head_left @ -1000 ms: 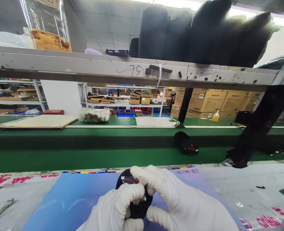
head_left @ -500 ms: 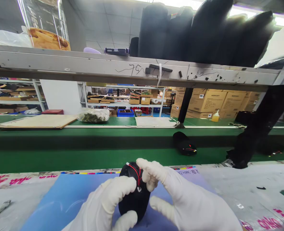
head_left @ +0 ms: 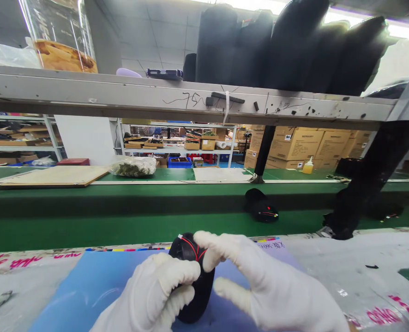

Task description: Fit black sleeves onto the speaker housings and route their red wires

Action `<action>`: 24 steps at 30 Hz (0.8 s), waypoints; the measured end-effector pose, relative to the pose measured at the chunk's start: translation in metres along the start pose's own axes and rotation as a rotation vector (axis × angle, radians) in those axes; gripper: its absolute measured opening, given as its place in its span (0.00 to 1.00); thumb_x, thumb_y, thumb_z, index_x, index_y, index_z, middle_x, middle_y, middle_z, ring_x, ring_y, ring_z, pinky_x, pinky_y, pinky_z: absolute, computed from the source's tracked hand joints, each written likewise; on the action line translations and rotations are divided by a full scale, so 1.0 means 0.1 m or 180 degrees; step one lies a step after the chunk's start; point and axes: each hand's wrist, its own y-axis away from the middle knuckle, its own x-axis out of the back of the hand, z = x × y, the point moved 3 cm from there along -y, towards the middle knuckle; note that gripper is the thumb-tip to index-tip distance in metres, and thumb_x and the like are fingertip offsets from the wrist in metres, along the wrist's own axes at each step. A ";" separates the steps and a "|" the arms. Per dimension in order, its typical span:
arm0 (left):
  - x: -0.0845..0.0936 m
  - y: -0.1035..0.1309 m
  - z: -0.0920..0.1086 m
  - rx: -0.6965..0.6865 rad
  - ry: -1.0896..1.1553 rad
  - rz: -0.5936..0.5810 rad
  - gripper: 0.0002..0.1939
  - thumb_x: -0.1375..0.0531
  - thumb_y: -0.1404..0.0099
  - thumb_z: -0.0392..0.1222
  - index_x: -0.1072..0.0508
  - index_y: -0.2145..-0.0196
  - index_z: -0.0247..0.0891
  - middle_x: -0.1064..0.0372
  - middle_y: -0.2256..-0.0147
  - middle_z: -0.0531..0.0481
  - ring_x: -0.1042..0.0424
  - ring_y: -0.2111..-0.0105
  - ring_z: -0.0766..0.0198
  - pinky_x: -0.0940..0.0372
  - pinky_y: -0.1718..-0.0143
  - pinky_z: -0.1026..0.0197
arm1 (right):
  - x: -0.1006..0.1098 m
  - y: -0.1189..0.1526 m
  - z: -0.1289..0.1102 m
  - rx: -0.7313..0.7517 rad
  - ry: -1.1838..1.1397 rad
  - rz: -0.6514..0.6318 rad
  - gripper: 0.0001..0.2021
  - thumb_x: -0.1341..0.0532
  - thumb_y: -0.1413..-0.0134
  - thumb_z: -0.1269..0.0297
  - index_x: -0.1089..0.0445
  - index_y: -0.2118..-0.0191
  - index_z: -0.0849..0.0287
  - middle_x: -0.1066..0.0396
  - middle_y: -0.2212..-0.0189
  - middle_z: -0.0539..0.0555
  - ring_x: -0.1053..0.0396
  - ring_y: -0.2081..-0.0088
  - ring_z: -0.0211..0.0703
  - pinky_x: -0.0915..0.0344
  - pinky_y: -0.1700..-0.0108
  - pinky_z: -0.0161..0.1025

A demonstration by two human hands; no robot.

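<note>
A black rounded piece (head_left: 195, 299) stands over the blue sheet (head_left: 83, 286), with red wires (head_left: 190, 246) and a small white connector near its top. My left hand (head_left: 156, 290), in a white glove, holds the piece from its left side, thumb and fingers bent against its face. From the right, my gloved right hand (head_left: 256, 281) touches the upper right edge and the wires with its bent fingers. Its thumb is apart from them, lower down. The hands cover part of the wires.
Another black piece with red wires (head_left: 261, 206) lies on the green belt (head_left: 121, 230). A black post (head_left: 367, 184) rises at the right. Overhead, a white shelf (head_left: 114, 94) holds black pieces (head_left: 253, 50), a phone (head_left: 165, 74) and a clear jar (head_left: 62, 41).
My left hand's thumb and fingertips have drawn closer together on the black piece, covering the lower wire end. The piece on the belt appears slightly farther left.
</note>
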 end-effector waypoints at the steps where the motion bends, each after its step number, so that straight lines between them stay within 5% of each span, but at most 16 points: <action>1: -0.01 -0.03 -0.01 -0.0060 0.0092 -0.0105 0.15 0.46 0.33 0.32 0.36 0.52 0.51 0.30 0.69 0.55 0.31 0.71 0.65 0.36 0.67 0.63 | -0.06 -0.03 -0.02 0.0015 0.0030 -0.0048 0.40 0.40 0.46 0.78 0.56 0.34 0.41 0.29 0.56 0.49 0.31 0.55 0.42 0.33 0.48 0.39; 6: -0.02 -0.09 -0.08 -0.0292 0.0506 -0.0509 0.02 0.48 0.29 0.38 0.38 0.59 0.44 0.33 0.69 0.54 0.34 0.72 0.67 0.36 0.69 0.65 | -0.23 -0.07 -0.02 -0.0179 0.0264 -0.0090 0.36 0.42 0.50 0.79 0.47 0.36 0.45 0.31 0.59 0.53 0.31 0.59 0.46 0.30 0.54 0.42; 13: 0.07 0.00 -0.14 -0.0226 0.0047 -0.0245 0.16 0.42 0.32 0.42 0.39 0.48 0.43 0.29 0.63 0.53 0.29 0.67 0.66 0.32 0.64 0.64 | -0.15 -0.06 0.00 0.0304 0.0180 0.0092 0.40 0.43 0.46 0.79 0.61 0.32 0.47 0.32 0.51 0.56 0.33 0.53 0.48 0.32 0.50 0.48; 19: 0.07 -0.07 -0.03 -0.0438 -0.0290 -0.0362 0.09 0.51 0.26 0.45 0.35 0.53 0.44 0.28 0.63 0.53 0.30 0.66 0.66 0.35 0.62 0.63 | -0.17 -0.09 -0.03 0.0182 0.0266 -0.0064 0.36 0.45 0.48 0.81 0.51 0.36 0.47 0.30 0.61 0.53 0.31 0.61 0.48 0.30 0.57 0.47; 24: 0.15 -0.13 0.00 -0.0627 -0.0421 -0.0356 0.10 0.49 0.27 0.44 0.36 0.50 0.43 0.26 0.61 0.52 0.27 0.63 0.68 0.33 0.59 0.67 | -0.11 -0.07 -0.02 0.0173 0.0228 -0.0062 0.36 0.44 0.47 0.81 0.51 0.36 0.47 0.29 0.56 0.54 0.31 0.57 0.47 0.29 0.53 0.47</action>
